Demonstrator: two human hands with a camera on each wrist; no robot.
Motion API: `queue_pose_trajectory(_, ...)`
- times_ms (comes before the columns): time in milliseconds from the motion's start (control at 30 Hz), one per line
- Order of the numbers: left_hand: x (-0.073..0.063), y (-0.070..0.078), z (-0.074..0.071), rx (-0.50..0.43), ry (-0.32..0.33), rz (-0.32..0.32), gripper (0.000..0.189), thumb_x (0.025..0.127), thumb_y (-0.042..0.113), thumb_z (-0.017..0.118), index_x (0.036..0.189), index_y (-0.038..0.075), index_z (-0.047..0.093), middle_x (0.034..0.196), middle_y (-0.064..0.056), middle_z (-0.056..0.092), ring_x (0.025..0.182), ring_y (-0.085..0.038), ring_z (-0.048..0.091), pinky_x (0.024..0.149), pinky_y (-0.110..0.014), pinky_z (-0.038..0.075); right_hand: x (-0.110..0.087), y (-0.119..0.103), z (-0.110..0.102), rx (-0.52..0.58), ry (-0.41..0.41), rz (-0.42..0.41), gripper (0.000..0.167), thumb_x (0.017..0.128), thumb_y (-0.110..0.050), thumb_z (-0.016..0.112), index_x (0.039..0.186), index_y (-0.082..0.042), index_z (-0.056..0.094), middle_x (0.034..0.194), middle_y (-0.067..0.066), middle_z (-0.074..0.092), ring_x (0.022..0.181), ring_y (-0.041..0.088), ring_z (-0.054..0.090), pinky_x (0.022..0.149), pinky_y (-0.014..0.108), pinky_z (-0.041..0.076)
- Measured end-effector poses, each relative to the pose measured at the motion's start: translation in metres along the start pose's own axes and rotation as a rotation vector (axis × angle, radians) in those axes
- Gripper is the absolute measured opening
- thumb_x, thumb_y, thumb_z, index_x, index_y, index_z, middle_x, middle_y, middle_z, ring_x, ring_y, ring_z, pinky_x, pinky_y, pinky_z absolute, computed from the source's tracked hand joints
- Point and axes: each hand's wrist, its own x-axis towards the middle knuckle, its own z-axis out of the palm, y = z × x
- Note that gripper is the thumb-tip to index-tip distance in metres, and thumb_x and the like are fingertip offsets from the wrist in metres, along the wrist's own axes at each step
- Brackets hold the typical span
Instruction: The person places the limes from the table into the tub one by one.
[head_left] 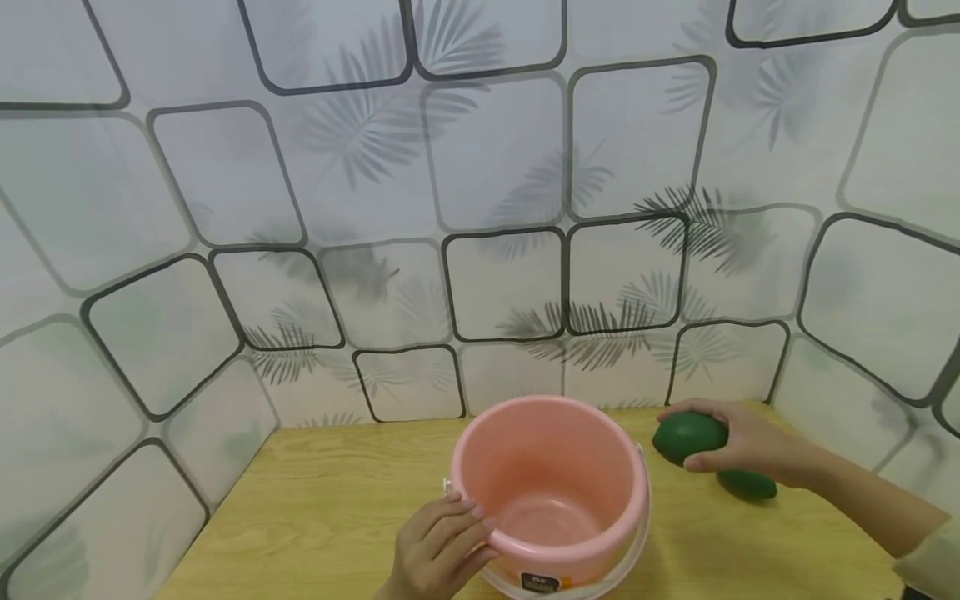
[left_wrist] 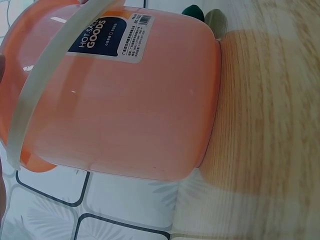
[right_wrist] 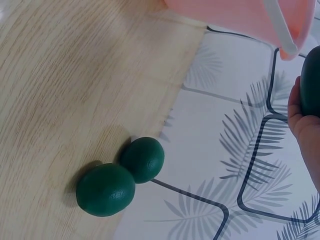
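Observation:
A pink plastic bucket [head_left: 551,550] stands upright on the wooden table, its inside bare. My left hand [head_left: 442,542] holds its rim at the near left, fingers over the edge. In the left wrist view the side of the bucket [left_wrist: 130,110] fills most of the picture. To the right of the bucket my right hand [head_left: 757,442] grips a dark green oval fruit [head_left: 688,437], raised above the table. Beneath that hand lies another green fruit [head_left: 747,484]. The right wrist view shows two green fruits [right_wrist: 105,190] side by side on the table; their exact kind is unclear.
The bucket's white handle [head_left: 637,542] hangs down at its near right side. A dark label [left_wrist: 107,35] is stuck on the bucket's wall. Patterned wall covering [head_left: 510,283] rises behind the table [head_left: 322,500] and on both sides.

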Motion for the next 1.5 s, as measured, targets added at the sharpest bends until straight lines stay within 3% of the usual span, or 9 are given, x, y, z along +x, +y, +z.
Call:
queue_pose_trajectory(267,0.005,-0.001,0.000,-0.012,0.012,-0.014,0.027,0.089,0.024,0.066,0.074,0.001,0.070,0.072,-0.010,0.067,0.066,-0.020,0.064,0.062,-0.028,0.058,0.000,-0.004,0.000,-0.026,0.011,-0.014,0.048,0.085,-0.003,0.067,0.129,-0.013,0.052,0.111,0.001,0.062,0.088,0.016,0.064,0.069,0.032,0.057)
queue_pose_trajectory(633,0.001,-0.002,0.002,-0.023,0.001,-0.017,0.026,0.088,0.024,0.068,0.078,0.000,0.070,0.074,-0.009,0.068,0.067,-0.021,0.065,0.063,-0.030,0.058,0.000,-0.015,0.003,-0.065,0.001,-0.041,0.050,0.084,-0.004,0.068,0.130,-0.012,0.052,0.112,0.009,0.060,0.087,0.016,0.063,0.068,0.031,0.057)
queue_pose_trajectory(1233,0.003,-0.001,0.003,-0.001,0.024,0.009,0.027,0.089,0.024,0.067,0.076,0.001,0.070,0.073,-0.009,0.067,0.066,-0.020,0.064,0.060,-0.029,0.058,0.008,-0.021,0.011,0.077,-0.095,-0.003,0.047,0.086,-0.002,0.065,0.129,-0.011,0.051,0.112,0.015,0.059,0.090,0.022,0.063,0.071,0.035,0.058)
queue_pose_trajectory(1500,0.007,-0.002,0.000,0.000,0.015,0.010,0.027,0.089,0.024,0.067,0.074,0.002,0.070,0.072,-0.009,0.067,0.066,-0.019,0.064,0.060,-0.028,0.057,0.013,-0.019,0.019,0.103,-0.105,-0.053,0.047,0.084,0.000,0.066,0.128,-0.012,0.053,0.110,0.013,0.062,0.089,0.021,0.064,0.071,0.035,0.058)
